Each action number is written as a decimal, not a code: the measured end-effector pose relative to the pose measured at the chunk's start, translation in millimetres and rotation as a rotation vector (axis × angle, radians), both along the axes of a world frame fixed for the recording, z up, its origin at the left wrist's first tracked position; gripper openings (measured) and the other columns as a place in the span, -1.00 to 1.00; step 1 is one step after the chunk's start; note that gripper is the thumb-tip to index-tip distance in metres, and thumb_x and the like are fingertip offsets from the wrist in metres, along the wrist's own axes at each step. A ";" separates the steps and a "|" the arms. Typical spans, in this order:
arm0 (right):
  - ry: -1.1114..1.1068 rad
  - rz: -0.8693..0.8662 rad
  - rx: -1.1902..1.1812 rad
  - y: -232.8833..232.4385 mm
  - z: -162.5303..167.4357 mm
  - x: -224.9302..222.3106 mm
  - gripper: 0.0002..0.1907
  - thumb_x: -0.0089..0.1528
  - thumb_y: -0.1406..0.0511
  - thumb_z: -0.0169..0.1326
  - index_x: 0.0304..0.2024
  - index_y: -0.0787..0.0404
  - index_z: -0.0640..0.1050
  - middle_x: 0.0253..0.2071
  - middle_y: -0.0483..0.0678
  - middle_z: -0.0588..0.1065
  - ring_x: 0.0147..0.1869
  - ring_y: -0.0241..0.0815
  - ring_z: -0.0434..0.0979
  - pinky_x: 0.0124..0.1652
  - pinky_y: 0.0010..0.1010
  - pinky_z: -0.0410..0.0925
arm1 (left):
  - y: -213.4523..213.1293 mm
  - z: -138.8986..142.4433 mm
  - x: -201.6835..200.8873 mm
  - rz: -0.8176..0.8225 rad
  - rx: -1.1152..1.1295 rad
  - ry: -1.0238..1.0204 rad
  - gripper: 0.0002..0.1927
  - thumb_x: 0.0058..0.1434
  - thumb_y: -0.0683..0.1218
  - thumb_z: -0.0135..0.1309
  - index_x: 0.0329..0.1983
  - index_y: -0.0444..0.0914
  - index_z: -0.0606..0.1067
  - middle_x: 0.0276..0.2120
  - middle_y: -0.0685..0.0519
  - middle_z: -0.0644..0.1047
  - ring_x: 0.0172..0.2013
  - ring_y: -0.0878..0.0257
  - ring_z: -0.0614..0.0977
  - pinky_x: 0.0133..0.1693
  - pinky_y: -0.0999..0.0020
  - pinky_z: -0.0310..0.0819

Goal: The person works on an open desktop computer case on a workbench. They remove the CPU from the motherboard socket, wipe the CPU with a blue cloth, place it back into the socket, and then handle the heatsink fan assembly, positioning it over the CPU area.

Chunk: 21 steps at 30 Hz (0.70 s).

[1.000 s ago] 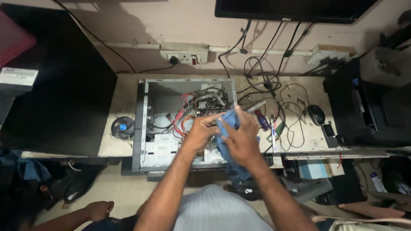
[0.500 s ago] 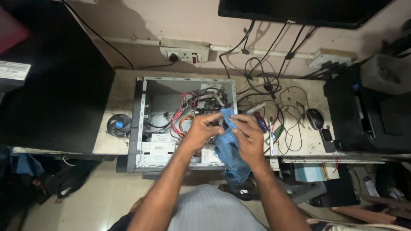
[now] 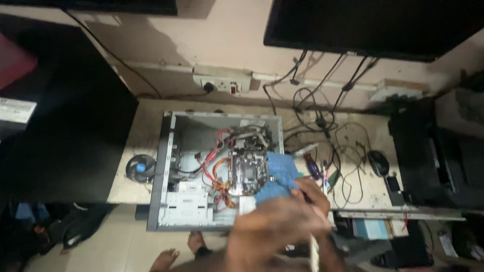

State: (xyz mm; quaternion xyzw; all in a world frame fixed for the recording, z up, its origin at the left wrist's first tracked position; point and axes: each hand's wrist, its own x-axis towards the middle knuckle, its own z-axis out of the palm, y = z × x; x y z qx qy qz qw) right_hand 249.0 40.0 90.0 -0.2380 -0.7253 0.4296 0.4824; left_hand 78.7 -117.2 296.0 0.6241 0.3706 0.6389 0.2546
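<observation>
Head view: blurred hands (image 3: 280, 221) are bunched together on a blue cloth (image 3: 276, 177), which lies over the open computer case (image 3: 166, 171) beside its motherboard (image 3: 247, 171) on the desk (image 3: 143, 126). Cloth could snag the red wires (image 3: 209, 163) and tug connectors loose.

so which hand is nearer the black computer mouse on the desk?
Right. The right hand, touching the blue cloth, lies left of and below the black computer mouse; the blurred left hand sits farther left and lower.
</observation>
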 end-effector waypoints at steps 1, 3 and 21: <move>-0.028 -0.010 0.089 4.0 -3.7 -2.5 -0.79 0.19 0.46 0.21 -0.13 0.41 0.56 -0.21 0.02 0.55 -0.12 -0.17 0.54 -0.05 -0.46 0.40 | -0.7 10.5 -2.6 -0.031 0.055 -0.022 -0.38 0.07 -0.12 0.42 0.19 -0.35 0.50 0.03 -0.11 0.61 0.03 0.12 0.67 0.13 0.32 0.55; -0.058 -0.049 -0.034 0.1 -7.7 0.0 -0.80 0.18 0.50 0.16 -0.13 0.44 0.58 -0.20 0.04 0.56 -0.12 -0.15 0.54 -0.07 -0.45 0.38 | -6.8 25.1 -7.4 -0.077 0.132 -0.094 -0.37 0.09 -0.13 0.42 0.23 -0.36 0.48 0.05 -0.12 0.60 0.05 0.11 0.66 0.15 0.31 0.54; -0.022 -0.129 -0.070 -23.3 18.7 13.7 -0.74 0.23 0.33 0.20 -0.07 0.34 0.58 -0.22 -0.04 0.54 -0.23 -0.33 0.49 -0.28 -0.49 0.35 | -16.4 -19.1 42.7 -0.780 -0.138 -1.184 -0.48 0.30 -0.08 0.28 0.24 -0.33 0.38 0.09 -0.24 0.60 0.15 0.02 0.64 0.27 0.14 0.51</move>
